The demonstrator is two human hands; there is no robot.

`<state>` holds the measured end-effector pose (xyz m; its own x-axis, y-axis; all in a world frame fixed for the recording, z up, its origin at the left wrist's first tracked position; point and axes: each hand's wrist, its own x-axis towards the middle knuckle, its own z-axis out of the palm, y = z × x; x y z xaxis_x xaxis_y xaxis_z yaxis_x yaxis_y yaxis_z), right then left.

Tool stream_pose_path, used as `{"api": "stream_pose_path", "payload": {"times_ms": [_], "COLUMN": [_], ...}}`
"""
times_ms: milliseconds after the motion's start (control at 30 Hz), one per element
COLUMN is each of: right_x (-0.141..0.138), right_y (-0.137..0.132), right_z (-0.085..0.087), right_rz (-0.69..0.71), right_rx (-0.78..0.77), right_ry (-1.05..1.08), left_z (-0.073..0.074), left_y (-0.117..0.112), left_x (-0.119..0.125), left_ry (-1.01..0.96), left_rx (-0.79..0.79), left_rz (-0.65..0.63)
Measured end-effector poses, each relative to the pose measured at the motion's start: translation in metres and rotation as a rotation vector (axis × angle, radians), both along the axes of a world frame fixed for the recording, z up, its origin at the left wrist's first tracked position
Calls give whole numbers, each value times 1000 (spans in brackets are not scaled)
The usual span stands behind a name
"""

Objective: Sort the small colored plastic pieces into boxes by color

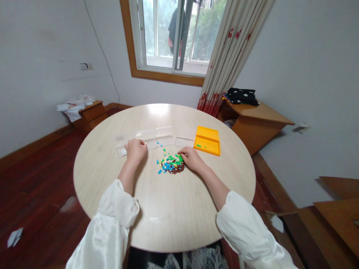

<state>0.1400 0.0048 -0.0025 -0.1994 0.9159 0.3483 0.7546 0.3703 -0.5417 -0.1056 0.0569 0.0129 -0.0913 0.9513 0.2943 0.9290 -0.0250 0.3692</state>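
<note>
1. Fingertips of the right hand (192, 158) are at the upper right edge of the loose pile (172, 164), beside green pieces; the thumb and forefinger look close together, but whether they are clamped on a piece, I cannot tell.
2. Left hand (135, 151), with curled fingers, hovers over or rests among the clear boxes. Its grip is hidden, so I cannot tell if it pinches anything.
3. Between the hands lies the pile of small blue, green, brown and yellow pieces, central on the counter (174, 213), probably so that both hands can get at it.
4. Just beyond it, the clear boxes form a shallow arc, likely to keep each within reach. One middle box (168, 145) has a few blue pieces (159, 144) inside.
5. At the right end, a yellow case (213, 152) lies open, its bottom tray facing up and holding some green pieces (199, 145); colours seem kept apart by container.
6. Farther out are a curtain (227, 56) and a window.
</note>
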Motion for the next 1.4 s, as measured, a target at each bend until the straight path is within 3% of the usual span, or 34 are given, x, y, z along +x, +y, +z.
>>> {"api": "stream_pose_path", "payload": {"times_ms": [267,467,600,700,900,1033,1200,1400], "right_x": [2,-2,-3,-4,-5,-3,-2,-5], "right_y": [-4,-6,-6,-5,-4,-2,-2,-6], "right_z": [2,7,7,6,5,4,4,8], "right_rz": [12,-12,-42,-57,-67,-41,-59,-86], "right_rx": [-9,-48,-67,-66,-65,-65,-135,-105], "right_ry": [-16,-13,-6,7,6,-38,41,167], "left_z": [-1,7,11,12,18,19,18,18], "left_y": [0,-5,-13,-24,-61,-81,-85,-81], "left_x": [0,6,22,43,89,105,106,103], "left_ry": [7,-64,-109,-120,11,44,41,-22], "left_rx": [8,80,147,80,82,109,85,48], "left_rz": [3,-8,-138,-254,-607,-817,-890,-846]}}
